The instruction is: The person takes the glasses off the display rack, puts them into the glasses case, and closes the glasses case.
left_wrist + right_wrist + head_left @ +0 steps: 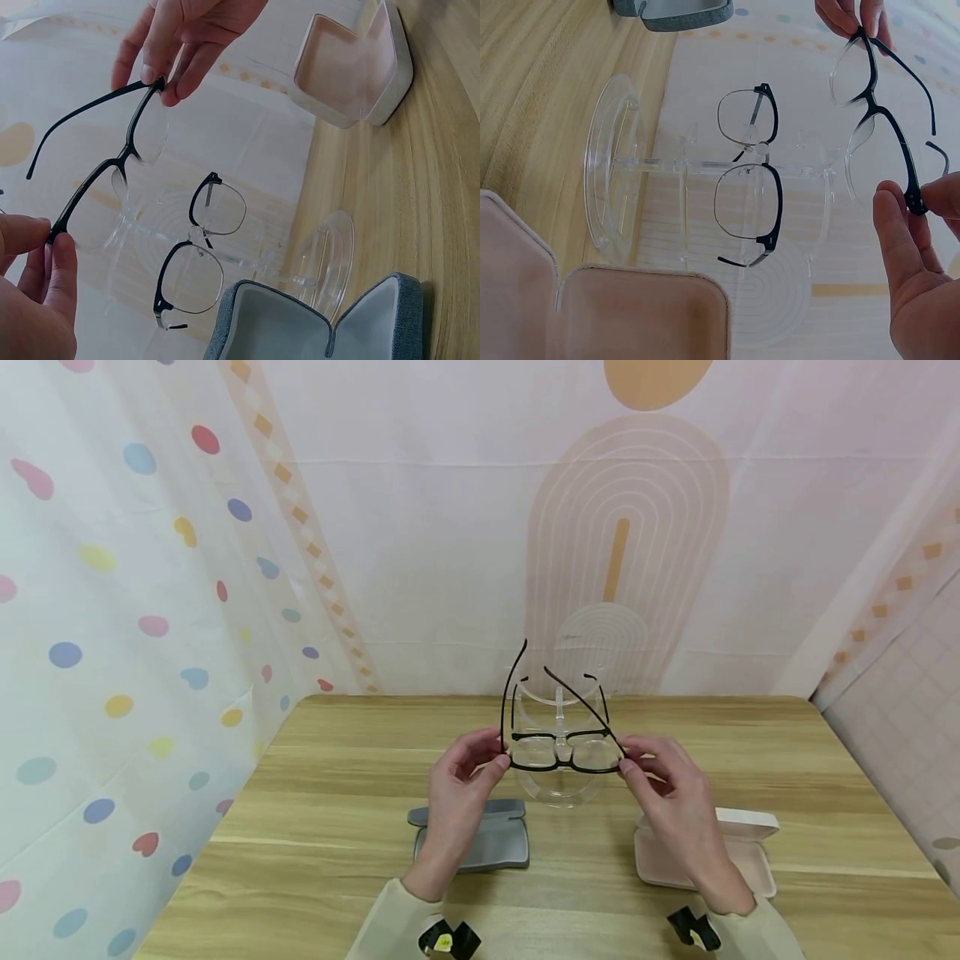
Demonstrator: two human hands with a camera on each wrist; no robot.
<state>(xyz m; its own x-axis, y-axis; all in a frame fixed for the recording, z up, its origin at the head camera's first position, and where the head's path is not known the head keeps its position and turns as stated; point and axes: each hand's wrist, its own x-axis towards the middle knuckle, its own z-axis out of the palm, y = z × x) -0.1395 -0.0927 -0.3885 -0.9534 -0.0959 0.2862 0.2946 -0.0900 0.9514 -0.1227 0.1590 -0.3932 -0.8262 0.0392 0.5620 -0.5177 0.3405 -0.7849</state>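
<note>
Both hands hold a pair of black-rimmed eyeglasses (564, 765) by its two outer corners, its temples spread open and pointing away. The left hand (459, 802) pinches the left corner between thumb and fingers. At the right corner, the right hand (678, 802) pinches the frame in the same way. Just behind stands a clear display stand (558, 799) with a round base. A second pair of glasses, half-rimmed with a black browline (772, 199), rests on that stand. In the head view the held pair overlaps the second pair.
A grey glasses case (495, 845) lies opened on the wooden table (300, 843), beside the left forearm. Partly behind the right hand is another opened case (750, 864), white outside and pale pink inside. A patterned curtain (420, 568) hangs behind the table.
</note>
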